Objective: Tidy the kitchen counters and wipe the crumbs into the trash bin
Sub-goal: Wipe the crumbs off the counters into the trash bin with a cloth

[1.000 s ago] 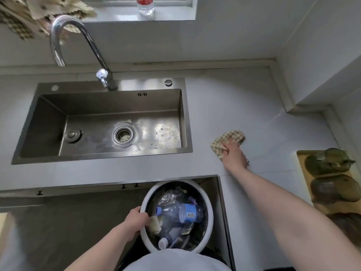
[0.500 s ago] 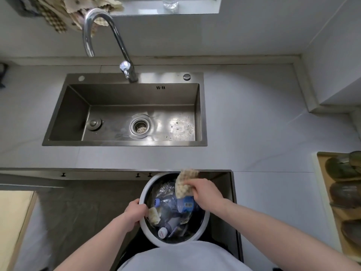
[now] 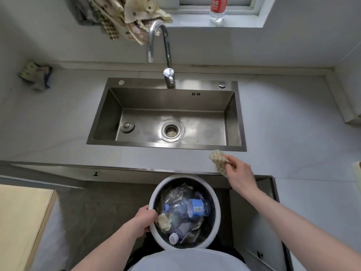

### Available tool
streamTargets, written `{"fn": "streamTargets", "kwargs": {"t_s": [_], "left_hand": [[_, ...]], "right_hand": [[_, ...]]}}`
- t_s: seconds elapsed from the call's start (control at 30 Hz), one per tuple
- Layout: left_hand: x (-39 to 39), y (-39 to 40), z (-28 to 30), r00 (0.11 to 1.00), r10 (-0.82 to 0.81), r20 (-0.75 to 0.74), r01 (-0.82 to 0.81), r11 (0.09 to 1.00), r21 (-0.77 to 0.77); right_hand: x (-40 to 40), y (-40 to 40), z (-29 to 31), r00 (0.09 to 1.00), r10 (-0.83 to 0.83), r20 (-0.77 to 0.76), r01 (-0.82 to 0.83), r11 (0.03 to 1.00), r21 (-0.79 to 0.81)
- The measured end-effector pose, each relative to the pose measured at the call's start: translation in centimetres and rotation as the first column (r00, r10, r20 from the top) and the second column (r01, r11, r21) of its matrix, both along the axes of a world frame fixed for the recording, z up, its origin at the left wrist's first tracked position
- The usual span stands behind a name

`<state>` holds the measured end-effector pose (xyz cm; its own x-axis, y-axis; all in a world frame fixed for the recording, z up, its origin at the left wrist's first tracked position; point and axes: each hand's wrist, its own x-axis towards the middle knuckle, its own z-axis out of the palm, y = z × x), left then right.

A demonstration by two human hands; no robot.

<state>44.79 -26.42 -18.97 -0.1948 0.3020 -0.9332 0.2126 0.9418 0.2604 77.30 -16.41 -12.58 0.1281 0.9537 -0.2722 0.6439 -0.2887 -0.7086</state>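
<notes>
The pale grey counter (image 3: 283, 122), smooth and matte like stone, runs across the view and looks largely free of crumbs from here, though specks would be too small to tell at this range, so I judge the wiping well along rather than finished; the strip along the front edge at five o'clock of the sink is the part now being worked, and the crumpled cloth (image 3: 36, 75) lying at ten o'clock near the back wall is yet to be tidied; the rectangular brushed-steel sink (image 3: 109, 118) sits at centre, its basin dull and streaked, with a curved chrome tap (image 3: 159, 45) at twelve o'clock; the round white-rimmed trash bin (image 3: 215, 208), at six o'clock below the counter lip, holds crushed clear plastic bottles and scraps; the left hand (image 3: 145, 220) grips the bin's rim at its nine o'clock side; the right hand (image 3: 237, 174) pinches a small checked, waffle-textured rag (image 3: 219, 159), bunched and resting on the counter edge just above and right of the bin.
</notes>
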Motion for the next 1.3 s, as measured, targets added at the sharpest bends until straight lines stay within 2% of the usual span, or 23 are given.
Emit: {"fn": "streamTargets", "kwargs": {"t_s": [0.27,0.47,0.73,0.87,1.07,1.3], "left_hand": [[-13.8,-0.5,-0.5,0.999,-0.025,-0.035,0.025,1.0,0.008],[-20.1,-1.2,0.5,0.996,0.071,-0.058,-0.069,0.997,0.033],[-26.0,-3.3,1.3,0.969,0.225,-0.103,-0.216,0.972,0.09],[-30.4,-3.5,-0.1,0.964,0.252,-0.081,-0.247,0.967,0.061],[-36.3,-0.8,-1.4,0.991,0.119,-0.054,-0.117,0.992,0.05],[-39.0,1.6,-3.2,0.991,-0.121,-0.051,0.122,0.992,0.021]], "right_hand": [[-12.7,0.1,0.0,0.999,0.037,0.018,-0.038,0.999,0.005],[-20.1,1.6,1.1,0.992,0.107,-0.072,-0.105,0.994,0.031],[-30.1,4.7,0.6,0.952,0.298,-0.068,-0.294,0.954,0.068],[-35.4,5.8,0.9,0.952,0.297,-0.078,-0.291,0.953,0.085],[-39.7,5.5,-0.9,0.98,0.198,0.006,-0.198,0.979,0.039],[-39.5,-5.1,-3.9,0.999,-0.029,0.013,0.03,0.993,-0.117]]}}
